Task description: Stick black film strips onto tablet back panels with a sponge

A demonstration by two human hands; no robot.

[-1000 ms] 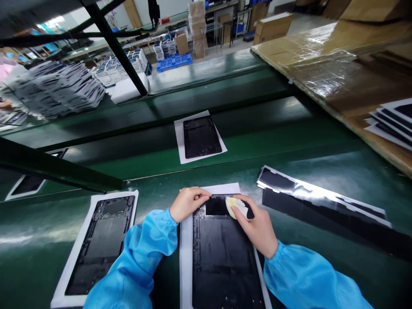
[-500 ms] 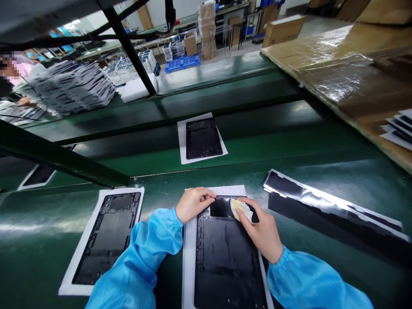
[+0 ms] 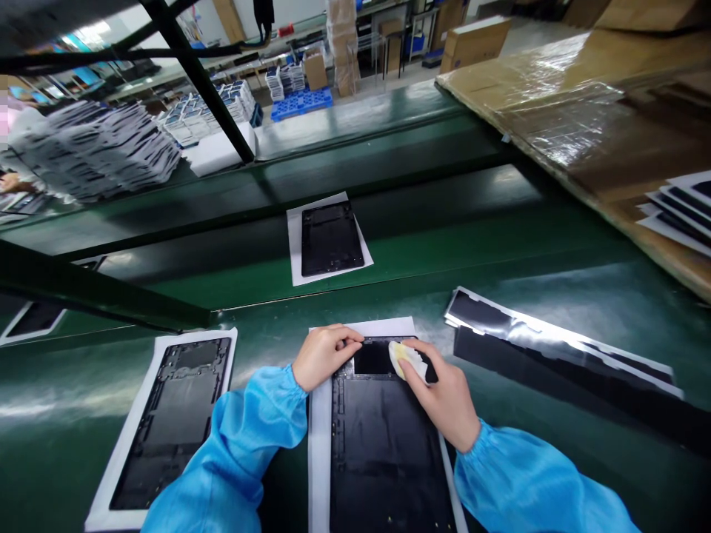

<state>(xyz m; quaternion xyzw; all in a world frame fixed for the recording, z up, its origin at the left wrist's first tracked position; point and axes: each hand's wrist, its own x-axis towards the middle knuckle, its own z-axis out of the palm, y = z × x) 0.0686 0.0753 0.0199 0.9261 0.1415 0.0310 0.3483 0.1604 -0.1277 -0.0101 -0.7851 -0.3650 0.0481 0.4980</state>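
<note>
Below me a black tablet housing (image 3: 389, 451) lies on a white sheet (image 3: 319, 459). Across its top end is a glossy black rectangular film (image 3: 371, 359) with a thin pale edge. My left hand (image 3: 327, 354) rests at the film's upper left corner, thumb and fingers pinched together; what is between the fingertips is hidden. In my right hand (image 3: 444, 392) is a folded white and yellowish cloth (image 3: 406, 361), pressed down on the right part of the film. Both forearms wear blue sleeves.
Another housing (image 3: 181, 414) lies on white paper at left. A further one (image 3: 332, 238) lies on the green belt behind. Long black strips with silvery edges (image 3: 544, 340) lie at right. A green post (image 3: 111, 289) crosses at left; cardboard (image 3: 555, 111) is at far right.
The whole view has shifted slightly, so most things appear a little further left. My hands keep the same hold, with the cloth still on the film.
</note>
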